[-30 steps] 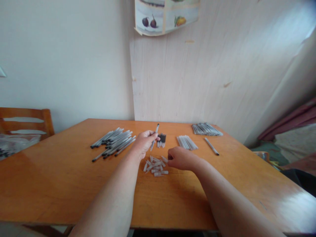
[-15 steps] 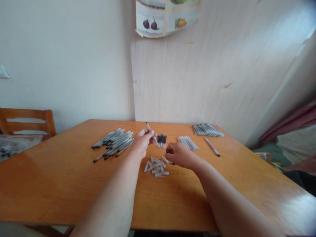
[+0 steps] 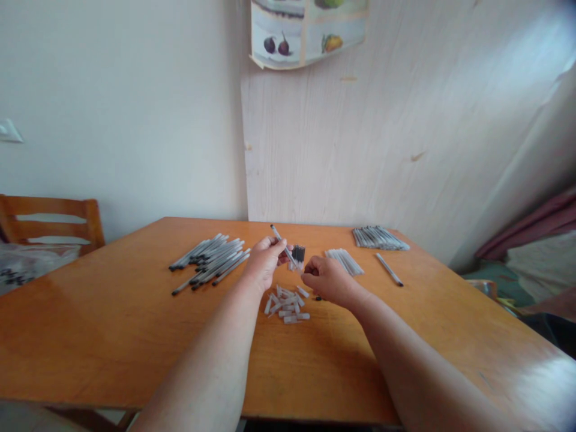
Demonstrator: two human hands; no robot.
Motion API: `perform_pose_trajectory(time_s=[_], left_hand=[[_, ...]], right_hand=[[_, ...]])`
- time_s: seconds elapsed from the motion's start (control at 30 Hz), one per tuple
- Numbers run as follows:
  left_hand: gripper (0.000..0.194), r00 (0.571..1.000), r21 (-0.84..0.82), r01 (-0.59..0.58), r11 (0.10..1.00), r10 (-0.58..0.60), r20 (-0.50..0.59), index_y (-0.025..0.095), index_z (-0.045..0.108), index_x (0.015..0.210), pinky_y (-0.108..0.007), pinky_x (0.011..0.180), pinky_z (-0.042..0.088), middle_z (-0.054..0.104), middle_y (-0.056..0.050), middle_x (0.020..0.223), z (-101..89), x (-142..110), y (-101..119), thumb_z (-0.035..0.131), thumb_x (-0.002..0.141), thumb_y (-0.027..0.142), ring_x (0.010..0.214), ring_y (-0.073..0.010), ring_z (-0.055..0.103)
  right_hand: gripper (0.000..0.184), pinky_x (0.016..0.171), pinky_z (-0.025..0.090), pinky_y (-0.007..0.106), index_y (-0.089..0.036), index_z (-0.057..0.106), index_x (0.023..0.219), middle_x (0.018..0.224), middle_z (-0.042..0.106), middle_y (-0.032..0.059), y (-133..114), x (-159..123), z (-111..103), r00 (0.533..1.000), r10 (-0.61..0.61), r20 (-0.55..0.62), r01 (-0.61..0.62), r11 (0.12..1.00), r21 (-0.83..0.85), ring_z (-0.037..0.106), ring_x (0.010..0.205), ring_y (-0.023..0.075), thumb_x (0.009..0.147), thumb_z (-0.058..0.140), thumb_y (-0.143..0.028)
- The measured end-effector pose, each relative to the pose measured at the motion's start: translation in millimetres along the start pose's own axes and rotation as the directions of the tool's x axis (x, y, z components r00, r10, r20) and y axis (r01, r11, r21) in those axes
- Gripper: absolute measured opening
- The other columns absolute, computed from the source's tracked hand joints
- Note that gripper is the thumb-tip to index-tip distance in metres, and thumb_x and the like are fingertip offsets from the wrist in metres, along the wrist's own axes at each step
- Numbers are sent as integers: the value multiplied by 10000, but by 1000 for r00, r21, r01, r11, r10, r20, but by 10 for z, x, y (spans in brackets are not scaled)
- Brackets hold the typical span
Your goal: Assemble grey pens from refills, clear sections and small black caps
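My left hand is closed around a thin grey pen, which slants up to the left above the orange table. My right hand is pinched on a small clear cap, its fingertips meeting the pen's lower end. Below both hands lies a heap of small clear caps. Behind the hands stands a small bunch of black pieces.
A pile of grey pens lies at the left, a row of clear tubes at the right, another pen pile at the far right, with a single pen beside it. A wooden chair stands to the left.
The pen in my left hand has tipped from pointing up right to slanting up left. My right hand rose from the cap heap to the pen's lower end.
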State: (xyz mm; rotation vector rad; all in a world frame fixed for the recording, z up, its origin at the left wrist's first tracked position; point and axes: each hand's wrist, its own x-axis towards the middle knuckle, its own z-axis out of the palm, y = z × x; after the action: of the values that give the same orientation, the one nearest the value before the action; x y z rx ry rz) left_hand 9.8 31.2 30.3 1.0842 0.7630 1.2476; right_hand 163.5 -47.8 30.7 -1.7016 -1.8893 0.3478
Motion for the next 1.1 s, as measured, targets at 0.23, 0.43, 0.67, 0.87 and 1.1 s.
perform_pose_trajectory(time_s=[0.23,0.43,0.67,0.87,1.1], left_hand=[[177,1000,6,5,1000,-5,12,151,588,832,-265,666,508,707,-67,834,21,-19,-7,705,772,268,665,-113,632],[191,999,-6,20,1000,-20,29,157,578,843,-268,675,519,706,-67,848,32,-20,-34,712,772,275,706,-126,651],[159,999,-42,42,998,-41,26,162,549,839,-248,659,522,706,-64,815,39,-21,-23,685,798,232,691,-124,664],[154,997,-70,72,995,-70,27,173,512,867,-253,629,535,712,-64,791,70,-45,3,648,832,235,668,-141,683],[147,998,-103,64,993,-64,1,175,505,877,-236,611,533,714,-64,777,129,-65,-17,636,849,237,669,-140,689]], right_hand=[[94,485,298,205,-186,572,731,620,631,-4,-2,1,-4,1000,8,-19,-8,1000,15,565,568,115,778,553,-265],[66,480,336,197,-185,565,754,621,638,-2,-3,9,0,999,45,-19,-43,994,101,601,574,122,781,553,-244],[71,482,426,191,-194,544,851,660,651,7,20,49,24,990,138,-41,-118,942,315,631,577,126,812,557,-251],[137,527,468,202,-184,566,879,695,646,15,43,65,26,987,132,-92,-86,917,389,606,585,115,843,548,-315],[157,517,460,213,-181,565,843,656,617,-1,50,74,52,980,132,-148,-53,893,447,571,546,110,828,564,-337]])
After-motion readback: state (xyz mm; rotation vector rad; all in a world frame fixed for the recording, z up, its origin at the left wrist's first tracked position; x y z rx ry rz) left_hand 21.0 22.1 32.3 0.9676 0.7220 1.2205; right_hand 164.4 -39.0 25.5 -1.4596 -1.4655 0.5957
